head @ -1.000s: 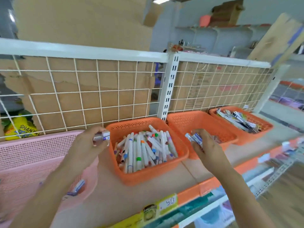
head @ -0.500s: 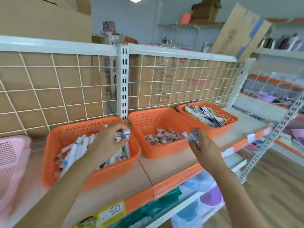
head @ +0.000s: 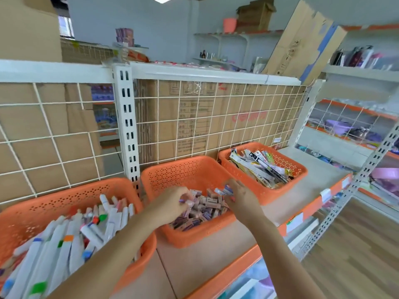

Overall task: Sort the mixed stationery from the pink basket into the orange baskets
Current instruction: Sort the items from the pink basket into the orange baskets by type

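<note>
Left orange basket [head: 64,197] holds white markers [head: 64,244]; middle orange basket [head: 183,173], small erasers [head: 207,203]; right orange basket [head: 299,169], flat packets [head: 259,167].

Shelf [head: 216,253]: tan board with an orange front strip [head: 237,264] that has white labels [head: 294,222] stuck on it. White back frame [head: 216,72] with wire grid, plus a slotted upright [head: 126,126] behind the gap between the first two baskets. Three orange perforated baskets sit directly on the board in a row along the grid. The left basket [head: 64,188] is full of markers [head: 64,244], the middle basket [head: 183,171] has erasers [head: 207,203], and the right basket [head: 295,169] has flat packets [head: 259,167]. Each is just beside the next.
</note>
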The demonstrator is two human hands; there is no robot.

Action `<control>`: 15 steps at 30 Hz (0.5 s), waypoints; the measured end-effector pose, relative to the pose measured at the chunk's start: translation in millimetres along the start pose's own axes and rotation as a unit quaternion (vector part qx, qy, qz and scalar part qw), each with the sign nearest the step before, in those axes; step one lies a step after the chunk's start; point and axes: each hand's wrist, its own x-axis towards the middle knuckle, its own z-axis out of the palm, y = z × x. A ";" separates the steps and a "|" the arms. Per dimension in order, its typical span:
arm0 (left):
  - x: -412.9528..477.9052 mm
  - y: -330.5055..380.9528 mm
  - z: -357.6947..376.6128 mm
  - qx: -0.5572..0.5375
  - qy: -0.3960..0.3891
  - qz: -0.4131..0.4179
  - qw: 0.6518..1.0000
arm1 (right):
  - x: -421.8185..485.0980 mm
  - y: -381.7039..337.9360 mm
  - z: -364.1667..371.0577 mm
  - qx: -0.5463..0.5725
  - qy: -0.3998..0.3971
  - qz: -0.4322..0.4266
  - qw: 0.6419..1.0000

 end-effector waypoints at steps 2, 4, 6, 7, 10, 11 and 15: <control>5.8 -2.0 2.2 0.009 -0.003 -0.005 1.000 | 5.0 6.1 4.1 -0.004 0.000 0.008 1.000; 8.7 -3.4 0.7 0.020 0.014 -0.004 1.000 | 4.9 10.9 4.6 -0.003 0.011 0.009 1.000; 3.7 -3.2 -4.4 0.032 0.044 0.002 0.999 | -0.4 13.7 2.1 -0.002 0.024 0.015 1.000; -0.3 -3.5 -7.5 0.037 0.061 0.005 0.997 | -4.2 14.8 -0.2 -0.006 0.030 0.018 0.999; -18.5 -5.3 -17.6 0.069 0.113 0.009 0.991 | -18.5 18.1 -7.4 -0.012 0.061 0.012 0.998; -26.5 -6.2 -21.5 0.080 0.127 0.008 0.989 | -24.0 18.1 -9.6 -0.013 0.070 0.010 0.997; -61.3 -15.6 -35.2 0.118 0.173 -0.012 0.978 | -48.5 9.2 -19.6 -0.031 0.104 0.002 0.994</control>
